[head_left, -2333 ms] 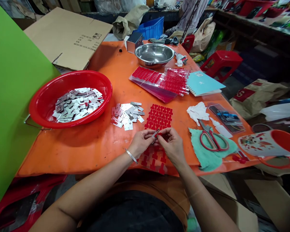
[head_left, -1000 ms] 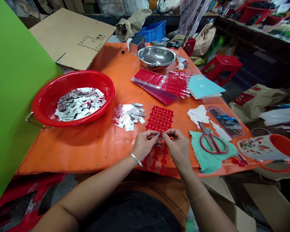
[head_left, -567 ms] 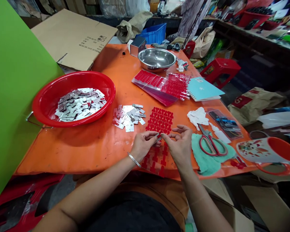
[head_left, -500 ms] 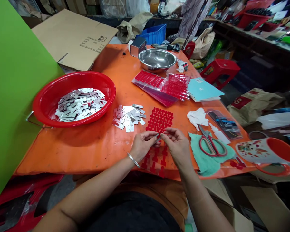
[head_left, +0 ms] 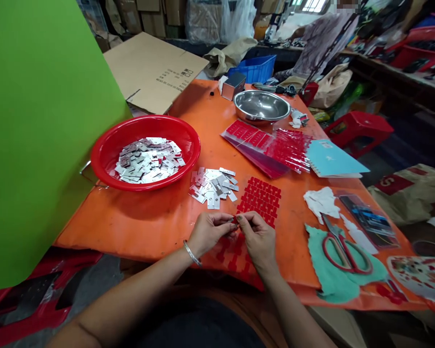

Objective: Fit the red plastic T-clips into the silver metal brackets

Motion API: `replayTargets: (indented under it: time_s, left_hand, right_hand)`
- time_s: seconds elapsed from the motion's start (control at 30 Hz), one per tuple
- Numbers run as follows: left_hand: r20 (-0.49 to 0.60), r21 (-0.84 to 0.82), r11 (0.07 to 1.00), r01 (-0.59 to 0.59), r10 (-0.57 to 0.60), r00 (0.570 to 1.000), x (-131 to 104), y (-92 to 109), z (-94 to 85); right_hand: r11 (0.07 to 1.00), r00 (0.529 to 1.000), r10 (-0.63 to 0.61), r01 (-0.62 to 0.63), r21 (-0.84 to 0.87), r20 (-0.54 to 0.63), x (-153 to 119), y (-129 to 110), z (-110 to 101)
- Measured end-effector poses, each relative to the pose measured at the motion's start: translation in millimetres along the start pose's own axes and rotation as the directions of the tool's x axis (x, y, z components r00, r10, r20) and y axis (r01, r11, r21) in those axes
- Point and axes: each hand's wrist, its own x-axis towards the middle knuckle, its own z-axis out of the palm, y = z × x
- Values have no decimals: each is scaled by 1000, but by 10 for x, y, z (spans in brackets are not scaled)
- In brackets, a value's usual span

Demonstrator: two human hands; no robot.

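My left hand [head_left: 210, 233], with a silver bracelet at the wrist, and my right hand [head_left: 256, 238] meet fingertip to fingertip near the table's front edge. Between their pinched fingers is a small red piece [head_left: 235, 220], mostly covered by the fingertips. Under and behind the hands lies a sheet of red T-shaped pieces [head_left: 261, 197]. Just beyond my left hand is a loose pile of small silver metal plates [head_left: 215, 184]. A red basin [head_left: 103, 162] at the left holds many more such plates.
Red-handled scissors [head_left: 342, 251] rest on a green cloth [head_left: 317, 251] at the right, beside crumpled white tissue [head_left: 321, 203]. Farther back are a steel bowl [head_left: 261, 106], bagged red sheets [head_left: 248, 135] and a light blue notebook [head_left: 333, 157]. A green panel [head_left: 50, 121] stands left.
The camera view has turned, so the table and its objects appear farther right and slightly lower. Both hands remain together at the red piece, with the right fingers drawn in closer.
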Motion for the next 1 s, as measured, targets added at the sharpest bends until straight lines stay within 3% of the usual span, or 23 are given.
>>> replayTargets:
  time_s: [0.07,0.13,0.17,0.23,0.3,0.33,0.4,0.5,0.6,0.63,0.67,0.73,0.8,0.87,1.0]
  left_hand:
    - [-70,122,991,-55,64,996,-56,169,-168]
    - [-184,296,940,-171,232,955,-122,410,-388]
    - [-251,397,885,-244,361,898,-151,545,-519]
    - [-309,615,719,-324,597,740,-182,808,-814]
    - [-314,811,544,-215,715,625,-172,1017,-1120]
    - [-307,868,475,-143,740,599,-156,1090,-1259]
    - [-287,932,363,-13,758,585,-124,1171,-1466]
    - [-229,966,255,34,796,560,-140,1160,-1522]
    - [-242,938,333,-96,827,508,-236,1024,-1303]
    - [-275,898,411,-157,802,530,-266,952,-1207]
    - [-304,838,504,-211,751,586,-285,869,-1116]
    - [-327,661,703,-260,583,744,-280,673,-977]
    - [-330,432,873,-225,385,862,-217,468,-908]
    - [-364,174,971,-162,216,906,-124,290,-884]
    - [-445,-192,977,-91,-4,896,26,96,-811]
  right_hand:
    - [1000,996,-18,17,8,90,87,-17,87]
    - [997,987,-72,77,-30,140,196,-2,183]
    - [989,981,-114,127,-78,156,252,19,239]
    - [941,958,-206,250,-227,201,358,79,372]
    - [842,922,-290,373,-391,255,444,140,523]
    - [783,904,-322,421,-458,282,478,162,599]
    - [676,876,-347,482,-558,336,529,178,736]
    - [567,868,-308,497,-657,391,573,138,878]
    - [536,904,-218,427,-728,369,597,66,943]
    - [535,916,-185,398,-745,357,602,45,953]
    - [537,925,-152,374,-756,350,605,28,959]
    - [558,936,-92,331,-761,340,606,13,961]
    - [608,947,-52,282,-742,318,604,27,953]
    - [704,959,-31,220,-675,281,607,62,936]
    - [944,979,33,35,-328,202,609,110,896]
